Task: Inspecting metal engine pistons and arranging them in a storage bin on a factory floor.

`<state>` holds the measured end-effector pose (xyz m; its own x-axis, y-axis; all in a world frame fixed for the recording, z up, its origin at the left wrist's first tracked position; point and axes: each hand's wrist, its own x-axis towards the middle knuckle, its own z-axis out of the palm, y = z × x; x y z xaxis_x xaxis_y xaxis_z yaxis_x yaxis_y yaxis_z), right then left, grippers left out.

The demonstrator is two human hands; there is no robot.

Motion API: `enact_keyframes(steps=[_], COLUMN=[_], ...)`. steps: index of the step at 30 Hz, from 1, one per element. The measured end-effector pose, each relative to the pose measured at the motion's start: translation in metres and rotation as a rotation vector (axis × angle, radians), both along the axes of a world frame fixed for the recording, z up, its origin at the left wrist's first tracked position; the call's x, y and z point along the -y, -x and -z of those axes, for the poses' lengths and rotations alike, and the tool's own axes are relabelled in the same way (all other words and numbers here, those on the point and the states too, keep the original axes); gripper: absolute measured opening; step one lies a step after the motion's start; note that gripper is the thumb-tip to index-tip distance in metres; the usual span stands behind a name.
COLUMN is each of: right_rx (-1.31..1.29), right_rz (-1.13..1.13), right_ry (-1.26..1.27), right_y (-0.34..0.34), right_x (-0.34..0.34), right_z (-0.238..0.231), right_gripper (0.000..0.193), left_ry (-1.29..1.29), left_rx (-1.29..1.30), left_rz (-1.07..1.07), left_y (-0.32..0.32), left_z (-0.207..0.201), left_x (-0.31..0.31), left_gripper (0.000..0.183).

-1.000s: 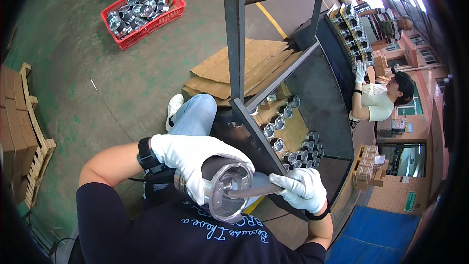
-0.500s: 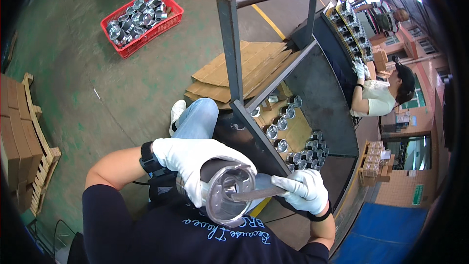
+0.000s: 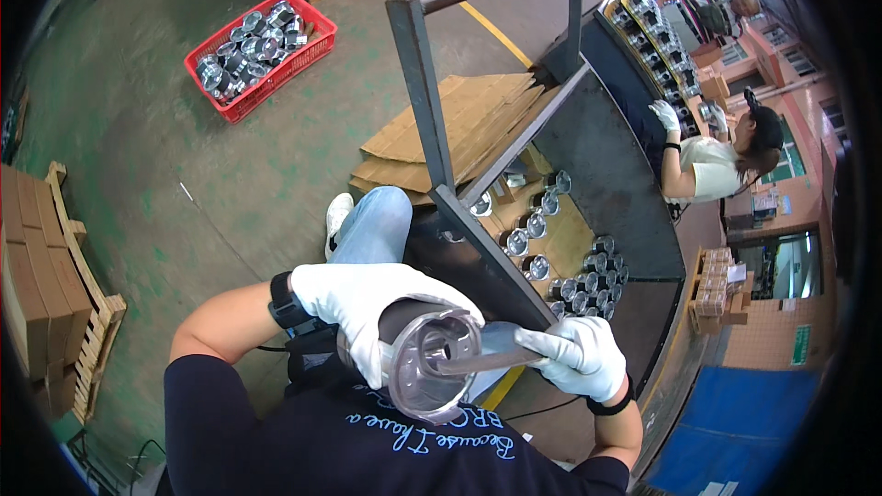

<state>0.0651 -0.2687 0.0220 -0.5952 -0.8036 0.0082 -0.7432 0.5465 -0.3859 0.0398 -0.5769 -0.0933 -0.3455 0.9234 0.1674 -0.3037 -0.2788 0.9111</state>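
My left hand [image 3: 367, 312], in a white glove, is wrapped round a large metal piston [image 3: 432, 400]. The piston has a dark band on its side, and its hollow end is tilted up toward me. Pinched in my gloved right hand [image 3: 579, 358] is a flat, grey, file-like strip [image 3: 487, 363]. The strip's far end reaches into the piston's hollow, by the inner edge. Whether it touches the metal I cannot tell. Just ahead of my hands, several more pistons [image 3: 536, 266] stand on cardboard inside a dark metal bin.
The bin's grey frame [image 3: 427, 92] rises close before me, with flat cardboard sheets [image 3: 441, 129] beside it. A red crate [image 3: 262, 78] of pistons sits on the floor. Boxes on a pallet [image 3: 96, 349] stand left. At right, a gloved co-worker [image 3: 712, 165] handles parts at a rack [image 3: 652, 46].
The strip's angle in the piston has shifted slightly, while both hands keep their hold. My view has turned a little. The co-worker's hands have moved apart.
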Motion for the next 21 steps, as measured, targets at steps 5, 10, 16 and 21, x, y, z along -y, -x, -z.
enact_keyframes(steps=[5,10,16,21], right_rx=[-0.018,0.042,0.0,0.004], right_rz=[-0.008,-0.017,-0.018,0.023], right_ry=[-0.019,-0.001,-0.024,-0.111], right_y=[-0.001,0.0,0.002,-0.007], right_x=[-0.008,-0.004,-0.004,-0.017], right_z=[-0.007,-0.004,-0.005,-0.01], right_gripper=[0.044,0.042,0.044,0.046], left_ry=[-0.06,-0.043,-0.043,-0.224], left_rx=[-0.026,0.061,-0.027,-0.06], left_rz=[-0.032,0.008,0.01,-0.012], left_y=[-0.003,-0.002,0.003,0.0], left_z=[0.005,-0.001,0.003,0.02], left_x=[-0.006,-0.009,-0.012,-0.012], left_gripper=[0.122,0.121,0.123,0.124])
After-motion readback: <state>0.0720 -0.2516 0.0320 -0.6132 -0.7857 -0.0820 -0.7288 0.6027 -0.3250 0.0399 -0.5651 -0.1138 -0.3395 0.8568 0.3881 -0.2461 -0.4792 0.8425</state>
